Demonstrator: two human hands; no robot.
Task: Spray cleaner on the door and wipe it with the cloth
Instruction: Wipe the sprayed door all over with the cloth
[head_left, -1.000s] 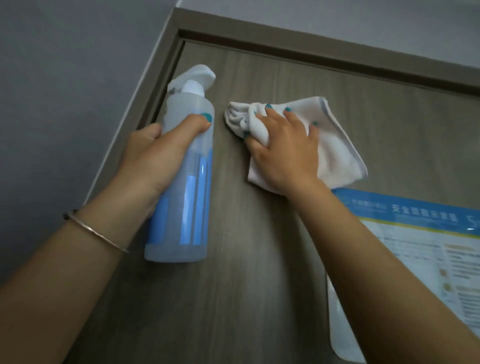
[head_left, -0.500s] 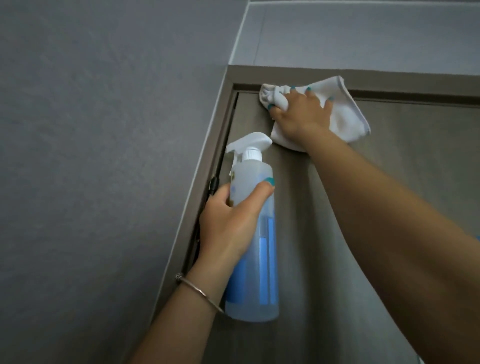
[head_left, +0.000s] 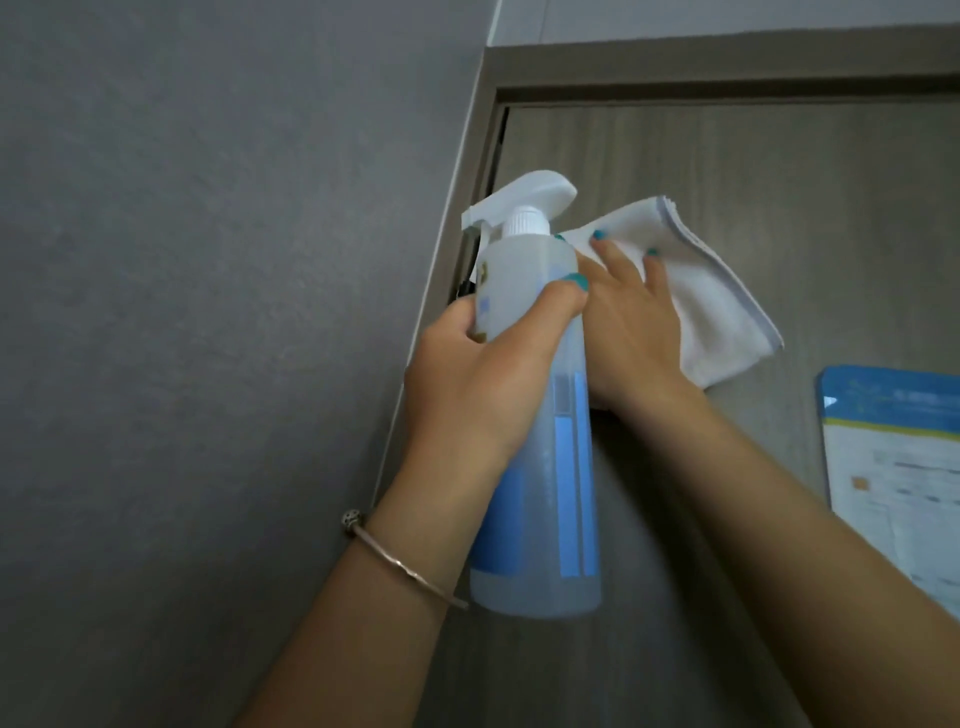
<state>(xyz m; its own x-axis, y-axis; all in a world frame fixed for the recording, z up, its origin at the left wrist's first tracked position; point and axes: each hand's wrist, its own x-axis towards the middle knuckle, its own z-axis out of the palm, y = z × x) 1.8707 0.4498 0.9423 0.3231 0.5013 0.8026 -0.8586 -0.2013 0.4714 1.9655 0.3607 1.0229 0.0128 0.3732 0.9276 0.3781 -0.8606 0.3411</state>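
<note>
The grey-brown wooden door (head_left: 789, 171) fills the right of the head view. My left hand (head_left: 467, 384) grips a translucent spray bottle (head_left: 540, 467) with a white trigger head and blue label, upright in front of the door's left edge. My right hand (head_left: 634, 332) presses a folded white cloth (head_left: 722, 306) against the door with spread, fairly straight fingers. The bottle covers that hand's thumb side and the cloth's left end.
The door frame (head_left: 675, 62) runs along the top and down the left side. A grey wall (head_left: 208, 260) lies to the left. A blue and white printed notice (head_left: 898, 467) is stuck on the door at the right, just below the cloth.
My right hand and the cloth have come down from the door's top left corner to a lower spot beside the bottle. The view has shifted, and the notice is back in sight.
</note>
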